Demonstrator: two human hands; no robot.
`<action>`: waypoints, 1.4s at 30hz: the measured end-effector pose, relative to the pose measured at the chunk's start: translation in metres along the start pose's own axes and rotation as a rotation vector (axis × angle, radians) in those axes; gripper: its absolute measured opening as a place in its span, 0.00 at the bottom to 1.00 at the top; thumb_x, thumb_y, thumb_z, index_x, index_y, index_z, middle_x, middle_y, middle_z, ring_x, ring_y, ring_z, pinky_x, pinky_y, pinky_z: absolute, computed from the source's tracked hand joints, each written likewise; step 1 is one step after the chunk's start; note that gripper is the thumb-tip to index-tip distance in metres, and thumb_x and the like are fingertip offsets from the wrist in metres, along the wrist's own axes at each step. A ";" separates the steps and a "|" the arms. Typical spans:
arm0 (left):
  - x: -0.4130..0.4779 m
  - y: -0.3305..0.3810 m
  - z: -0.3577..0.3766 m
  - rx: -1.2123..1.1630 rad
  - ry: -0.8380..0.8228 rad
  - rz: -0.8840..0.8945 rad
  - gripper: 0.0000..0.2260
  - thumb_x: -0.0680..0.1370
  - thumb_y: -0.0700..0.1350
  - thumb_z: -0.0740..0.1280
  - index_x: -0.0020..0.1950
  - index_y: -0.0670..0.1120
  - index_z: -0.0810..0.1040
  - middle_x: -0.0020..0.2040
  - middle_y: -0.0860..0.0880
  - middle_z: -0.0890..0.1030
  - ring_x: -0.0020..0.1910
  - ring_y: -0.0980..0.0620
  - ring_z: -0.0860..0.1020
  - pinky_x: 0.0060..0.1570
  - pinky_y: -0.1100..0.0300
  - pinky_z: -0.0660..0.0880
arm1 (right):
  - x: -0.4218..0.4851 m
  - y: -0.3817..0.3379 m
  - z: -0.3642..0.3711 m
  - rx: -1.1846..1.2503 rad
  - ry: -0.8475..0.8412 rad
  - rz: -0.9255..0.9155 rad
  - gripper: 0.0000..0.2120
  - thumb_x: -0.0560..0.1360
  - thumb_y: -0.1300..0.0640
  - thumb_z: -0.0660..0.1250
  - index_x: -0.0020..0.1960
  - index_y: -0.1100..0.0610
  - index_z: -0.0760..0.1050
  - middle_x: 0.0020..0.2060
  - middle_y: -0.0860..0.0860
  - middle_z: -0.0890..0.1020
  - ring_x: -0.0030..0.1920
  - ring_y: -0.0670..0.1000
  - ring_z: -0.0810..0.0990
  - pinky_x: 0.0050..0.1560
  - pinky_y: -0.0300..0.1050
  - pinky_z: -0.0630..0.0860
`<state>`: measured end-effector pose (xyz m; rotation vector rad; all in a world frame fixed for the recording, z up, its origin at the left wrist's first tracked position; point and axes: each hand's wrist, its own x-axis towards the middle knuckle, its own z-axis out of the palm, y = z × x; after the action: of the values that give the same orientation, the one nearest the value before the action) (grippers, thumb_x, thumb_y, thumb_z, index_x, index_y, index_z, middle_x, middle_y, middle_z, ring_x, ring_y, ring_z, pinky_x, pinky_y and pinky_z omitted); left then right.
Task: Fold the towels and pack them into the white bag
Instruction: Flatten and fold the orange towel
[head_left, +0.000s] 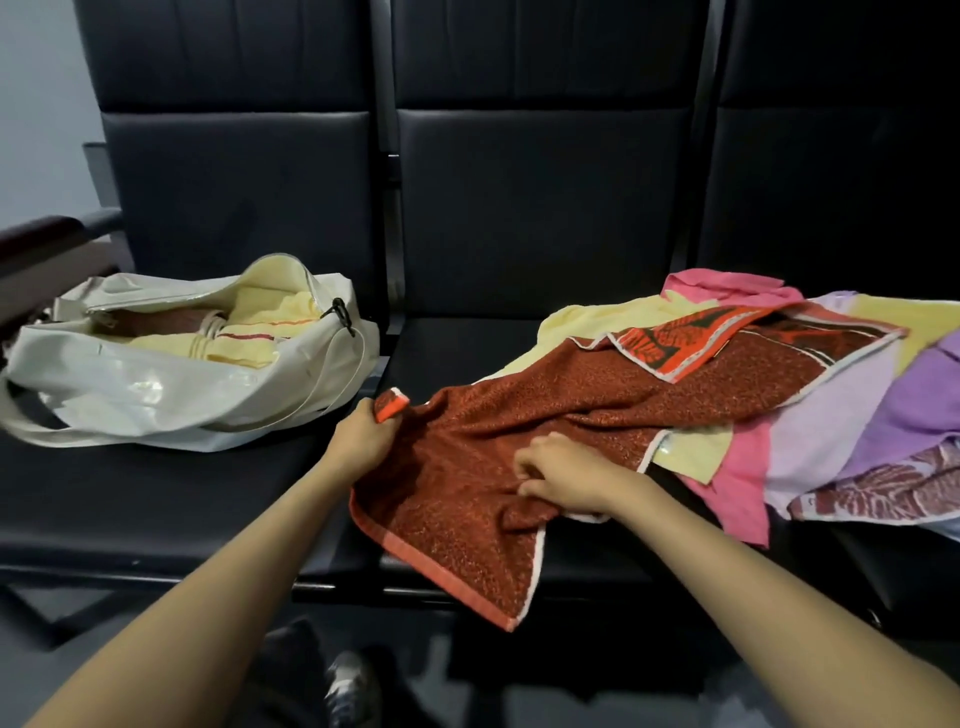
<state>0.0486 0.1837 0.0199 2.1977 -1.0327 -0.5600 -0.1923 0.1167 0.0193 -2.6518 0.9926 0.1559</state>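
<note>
Both hands on the red towel (467, 483), middle seat of the black bench (156, 499).
Left hand (363, 434) gripped a towel corner; right hand (563, 475) pinched bunched fabric mid-cloth. Towel's front edge hung over the seat, far end lay on the loose towel pile (831, 415) at right. White bag (171, 395) sat open on the left seat, yellow towels (249, 332) inside.

Pale yellow cloth (260, 322) fills the white bag (130, 389). Right of the bag lie a speckled rust-red towel (493, 467), a yellow towel (597, 317), a pink towel (737, 467) and a lilac towel (831, 431).
</note>
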 end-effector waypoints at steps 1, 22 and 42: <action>0.001 -0.001 -0.001 -0.016 -0.014 -0.008 0.10 0.79 0.48 0.62 0.53 0.42 0.75 0.53 0.39 0.80 0.53 0.40 0.78 0.46 0.54 0.69 | -0.004 0.005 -0.007 -0.038 -0.047 0.025 0.09 0.76 0.52 0.68 0.40 0.48 0.70 0.45 0.49 0.74 0.57 0.55 0.74 0.52 0.46 0.68; -0.019 0.009 0.020 0.529 -0.496 0.734 0.26 0.71 0.55 0.74 0.67 0.49 0.75 0.58 0.51 0.75 0.60 0.52 0.73 0.55 0.67 0.66 | -0.076 0.038 -0.019 -0.102 -0.126 0.123 0.27 0.69 0.45 0.74 0.62 0.54 0.70 0.57 0.51 0.71 0.58 0.52 0.72 0.58 0.44 0.70; -0.019 0.043 0.031 0.965 -0.303 0.675 0.29 0.75 0.67 0.62 0.73 0.58 0.66 0.62 0.48 0.78 0.62 0.46 0.75 0.58 0.54 0.73 | -0.082 0.041 -0.014 -0.098 -0.063 0.119 0.08 0.71 0.51 0.65 0.45 0.56 0.72 0.45 0.54 0.77 0.51 0.57 0.76 0.51 0.50 0.75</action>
<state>-0.0039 0.1661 0.0299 2.2778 -2.4588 -0.0491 -0.2813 0.1341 0.0398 -2.6571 1.1496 0.3199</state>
